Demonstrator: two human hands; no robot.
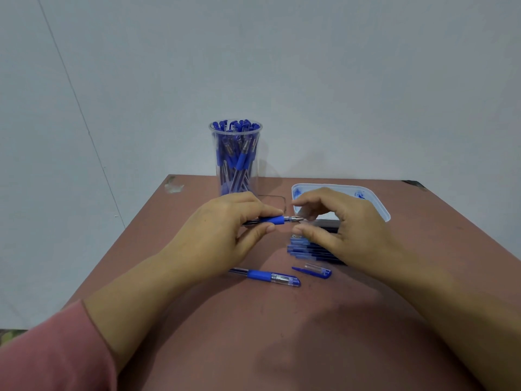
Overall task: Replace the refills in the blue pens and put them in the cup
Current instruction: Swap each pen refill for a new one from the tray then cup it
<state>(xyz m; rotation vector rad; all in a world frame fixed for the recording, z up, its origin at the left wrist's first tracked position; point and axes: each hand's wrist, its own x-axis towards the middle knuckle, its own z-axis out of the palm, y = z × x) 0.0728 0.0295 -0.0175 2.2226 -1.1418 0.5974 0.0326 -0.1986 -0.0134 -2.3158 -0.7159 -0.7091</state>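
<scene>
My left hand (pixel 222 232) grips an uncapped blue pen (pixel 275 220) by its blue grip, tip pointing right. My right hand (pixel 344 230) is at the tip. Its thumb and forefinger sit below and above the tip with a small gap, and I see no clear pinch. A pile of blue refills (pixel 303 249) lies on the table under the right hand, partly hidden by it. A loose pen cap (pixel 317 270) and a capped blue pen (pixel 270 277) lie nearer to me. The clear cup (pixel 236 165) behind my left hand holds several blue pens.
A white tray (pixel 384 211) with blue ink stains stands at the back right, behind my right hand. The brown table (pixel 282 334) ends against a pale wall, with its left edge running close to my left forearm.
</scene>
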